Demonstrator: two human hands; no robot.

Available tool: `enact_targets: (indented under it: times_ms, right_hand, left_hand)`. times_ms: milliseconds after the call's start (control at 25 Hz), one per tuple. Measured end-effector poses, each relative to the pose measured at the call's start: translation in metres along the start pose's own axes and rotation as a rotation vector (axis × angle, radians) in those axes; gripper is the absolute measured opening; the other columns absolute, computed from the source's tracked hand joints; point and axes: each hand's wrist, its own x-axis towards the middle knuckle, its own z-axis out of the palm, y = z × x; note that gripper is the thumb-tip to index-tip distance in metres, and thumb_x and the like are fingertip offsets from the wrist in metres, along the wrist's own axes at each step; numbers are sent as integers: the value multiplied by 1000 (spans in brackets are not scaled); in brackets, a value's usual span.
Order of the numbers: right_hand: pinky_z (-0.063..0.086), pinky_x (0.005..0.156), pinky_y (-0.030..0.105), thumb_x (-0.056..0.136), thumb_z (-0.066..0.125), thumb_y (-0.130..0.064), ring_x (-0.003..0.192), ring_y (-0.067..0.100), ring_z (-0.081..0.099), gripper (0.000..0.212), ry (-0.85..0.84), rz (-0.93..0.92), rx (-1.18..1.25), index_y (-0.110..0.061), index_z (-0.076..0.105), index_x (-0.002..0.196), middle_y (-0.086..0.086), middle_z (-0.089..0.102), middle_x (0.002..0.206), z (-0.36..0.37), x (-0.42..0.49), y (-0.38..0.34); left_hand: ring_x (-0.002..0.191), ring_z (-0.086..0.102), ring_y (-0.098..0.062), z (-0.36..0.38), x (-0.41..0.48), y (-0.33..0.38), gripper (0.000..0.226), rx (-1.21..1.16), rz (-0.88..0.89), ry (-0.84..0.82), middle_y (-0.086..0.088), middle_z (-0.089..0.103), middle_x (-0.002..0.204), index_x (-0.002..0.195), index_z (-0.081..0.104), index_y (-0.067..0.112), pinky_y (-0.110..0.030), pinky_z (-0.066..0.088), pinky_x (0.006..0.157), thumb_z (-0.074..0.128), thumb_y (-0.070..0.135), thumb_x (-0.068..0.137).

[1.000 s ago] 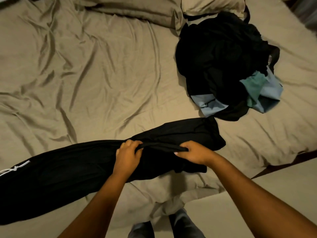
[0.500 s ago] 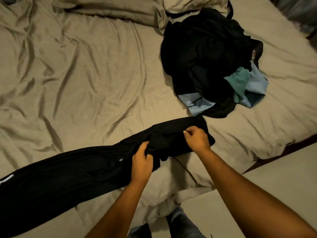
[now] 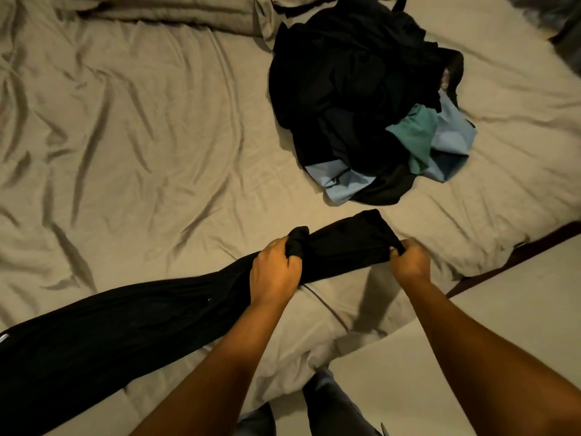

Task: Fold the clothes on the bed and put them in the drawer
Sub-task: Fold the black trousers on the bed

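A person's legs (image 3: 330,407) in grey trousers stand at the near edge of a bed, on a pale floor (image 3: 509,313), with both bare forearms reaching out over the mattress. The left hand (image 3: 275,273) has its fingers curled tight round a bunched fold of a pair of black trousers (image 3: 125,338). The right hand (image 3: 408,262) pinches the corner of the garment's right end between closed fingers. Between the two hands the cloth is pulled into a flat band lifted just off the bedding. The rest lies along the near side of the bed, running left and out of view at the left edge. A wrinkled beige sheet (image 3: 141,136) covers the mattress, and a dark bed frame (image 3: 518,251) shows at the right edge. Farther off, right of centre and apart from the trousers, sits an unfolded pile of clothes (image 3: 352,89), mostly black. A light blue garment (image 3: 339,180) lies on its near side, and a teal garment (image 3: 415,133) on its right side. Beige pillows (image 3: 173,11) lie along the far edge.
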Motion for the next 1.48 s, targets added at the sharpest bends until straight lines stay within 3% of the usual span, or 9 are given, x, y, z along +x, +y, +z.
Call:
enact_targets:
  times_ms: [400,480,600,720,880,1000,1240,1360,1480]
  right_hand:
    - [51,98,45,100,60,-28,116,38,61,31,34,45,171,-10,59,125,16,65,122,-9,-7,-14]
    - [53,92,41,100,54,-49,110,32,65,43,-106,25,409,-13,63,121,9,70,115,-10,-23,-30]
    - [53,97,45,90,44,-77,111,27,69,72,-662,163,950,-21,64,130,8,73,121,-11,-42,-50]
    - [55,98,48,99,63,-32,105,28,72,32,-573,146,929,-13,67,124,19,70,124,-1,-41,-48]
    - [55,95,44,98,52,-3,106,28,71,33,-491,124,1010,-16,67,124,13,72,120,-4,-38,-37]
    - [57,85,36,95,48,1,103,26,71,37,-560,91,1199,-17,68,120,10,73,118,-17,-44,-34]
    - [57,82,35,88,44,2,101,29,67,35,-693,71,1369,-19,69,98,12,68,114,-30,-48,-45]
    - [56,83,37,82,43,2,99,28,68,33,-741,64,1392,-20,66,87,10,70,110,-39,-49,-48]
    - [54,90,42,81,43,1,104,29,68,40,-701,78,1432,-20,67,105,10,70,116,-42,-43,-41]
  left_hand:
    - [66,61,-30,15,12,54,31,51,128,110,-5,65,71,99,65,21,-44,54,63,41,37,86]
    - [82,65,-33,29,12,59,38,207,210,-50,-7,70,93,128,60,27,-46,56,73,44,35,94]
    - [119,57,-33,60,9,59,55,402,330,-534,-7,54,140,156,27,32,-46,50,93,43,36,103]
    - [127,54,-25,76,5,41,53,263,343,-754,-4,46,151,152,39,23,-38,44,107,52,36,102]
    - [108,61,-25,59,15,-4,47,12,52,-316,-4,50,134,136,51,17,-36,50,95,66,34,95]
    - [123,50,-26,34,30,-57,64,307,-96,-405,-3,35,143,147,43,25,-43,45,107,71,36,91]
    - [106,57,-20,-6,37,-95,10,485,-13,-564,4,49,117,99,65,28,-37,48,94,71,27,91]
    - [93,59,-18,-16,36,-89,5,453,-3,-446,8,57,103,96,56,32,-37,51,81,60,29,97]
    - [77,59,-20,-31,37,-76,5,275,-57,-128,6,62,88,98,48,30,-40,52,71,48,31,103]
